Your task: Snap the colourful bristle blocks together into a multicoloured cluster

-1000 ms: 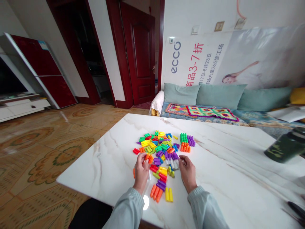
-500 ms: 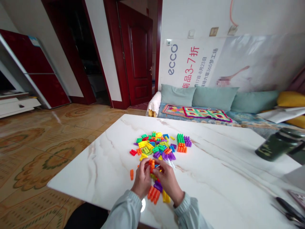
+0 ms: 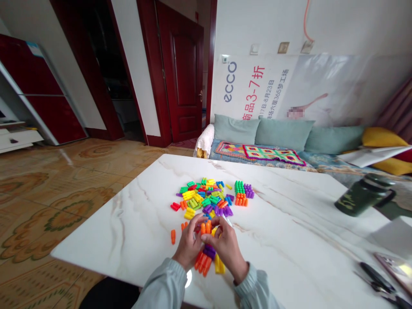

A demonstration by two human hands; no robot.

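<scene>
Close above the near part of the pile, my left hand [image 3: 187, 245] and my right hand [image 3: 228, 242] pinch small orange bullet-shaped plastic blocks [image 3: 206, 227] between them, rounded ends up. Fingers hide their lower part. Under and in front of my hands lie more orange blocks [image 3: 203, 264], a purple piece [image 3: 210, 251] and a yellow piece [image 3: 219, 265]. A single orange block [image 3: 173, 237] rests left of my left hand. Beyond is a loose pile of mixed-colour blocks [image 3: 206, 200]. Right of it, green [image 3: 239, 187], purple [image 3: 249, 191] and orange [image 3: 241, 200] blocks stand upright in tight groups.
The white marble-patterned table [image 3: 128, 214] carries everything. At its right are a dark green flask [image 3: 362, 195], black-handled scissors or pliers [image 3: 376, 277] and a phone-like item [image 3: 394, 270]. A sofa [image 3: 273, 150] with cushions stands behind the table.
The orange blocks between my fingers have turned and now show two rounded tops side by side. My fingers have shifted around them. The whole view has swung slightly right.
</scene>
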